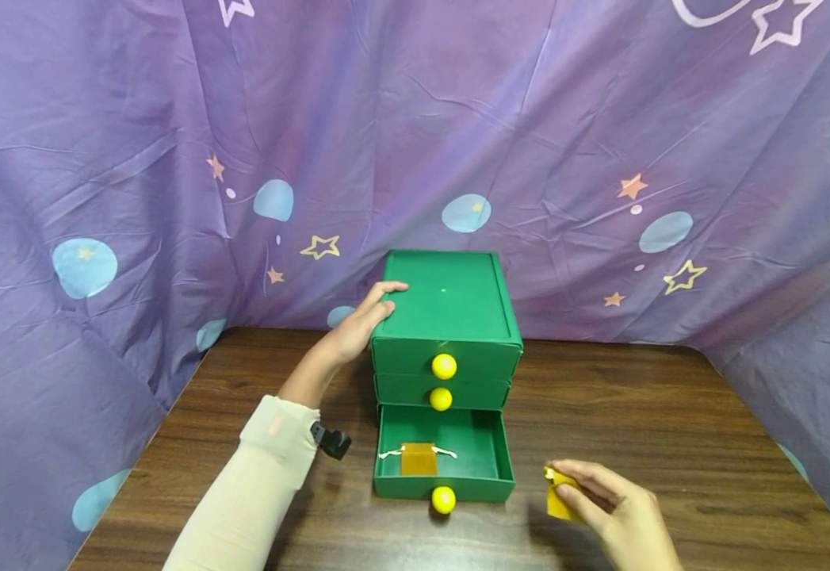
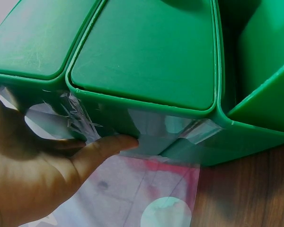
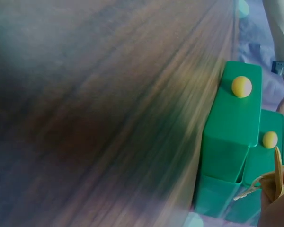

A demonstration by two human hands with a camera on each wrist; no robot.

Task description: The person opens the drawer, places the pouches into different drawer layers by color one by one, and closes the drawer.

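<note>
A small green drawer cabinet (image 1: 450,293) with yellow ball knobs stands on the table, its bottom drawer (image 1: 482,444) pulled out. Inside that drawer lies a yellow-brown drawstring pouch (image 1: 418,460) with white cords spread to both sides. My left hand (image 1: 357,327) rests against the cabinet's upper left side, fingertips at the top edge. In the left wrist view, the thumb (image 2: 116,144) touches the taped side. To the right of the open drawer, my right hand (image 1: 617,507) pinches a second yellow drawstring pouch (image 1: 560,500) between thumb and fingers; its cord dangles in the right wrist view.
The upper drawer (image 1: 407,357) and the middle drawer (image 1: 403,388) are closed. Dark wood-grain table (image 1: 636,412) extends on both sides of the cabinet. A purple patterned curtain (image 1: 564,159) hangs behind and beside it. A black strap device (image 1: 331,441) sits on the left wrist.
</note>
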